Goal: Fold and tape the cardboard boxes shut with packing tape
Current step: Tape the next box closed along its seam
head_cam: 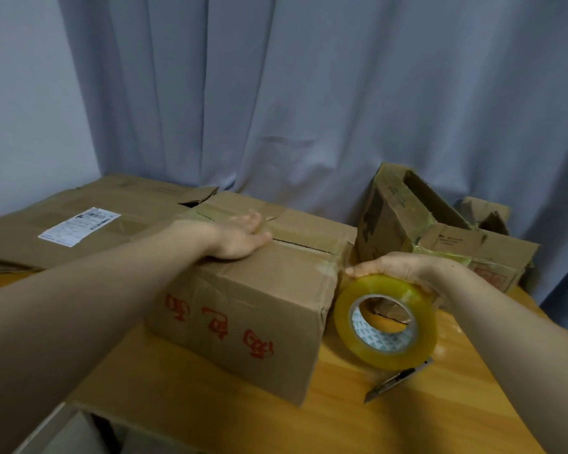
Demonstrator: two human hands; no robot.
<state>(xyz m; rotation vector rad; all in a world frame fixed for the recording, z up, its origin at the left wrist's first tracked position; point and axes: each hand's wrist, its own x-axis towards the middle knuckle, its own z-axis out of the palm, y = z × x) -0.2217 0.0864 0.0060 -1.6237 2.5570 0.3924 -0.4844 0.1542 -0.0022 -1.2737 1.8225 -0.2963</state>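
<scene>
Left hand (240,235) lies flat, palm down, fingers spread and closed on nothing, pressing the top flaps of the cardboard box (250,290) near its centre seam. Seam runs away from that hand toward the box's right edge, a dark gap showing along it; old tape patches sit at the far end of the seam and beyond the fingertips. Box stands on the wooden worktop (341,421), red printed characters on the near side face, upside down to the viewer. Right hand (404,268) is clamped over the top of the packing tape roll (386,322), fingers curled across the outer rim, thumb tip pointing toward the box's right corner and nearly touching it. Roll is yellowish-clear, stood on edge and tilted, white patterned core facing the viewer; it sits just beside the box's right end, below the grip. Whether a strip already runs from roll to box, cannot tell. Directly under the roll, on the worktop, lies a utility knife (399,380), grey, angled, partly hidden by the roll. Beyond the right hand: a second box (433,231), open, flaps up, tape remnants on its edges, more crumpled cardboard behind it. Beyond and left of the left hand: a flattened carton (89,217) with a white shipping label (79,226). Grey-blue curtain (309,93) hangs behind everything.
</scene>
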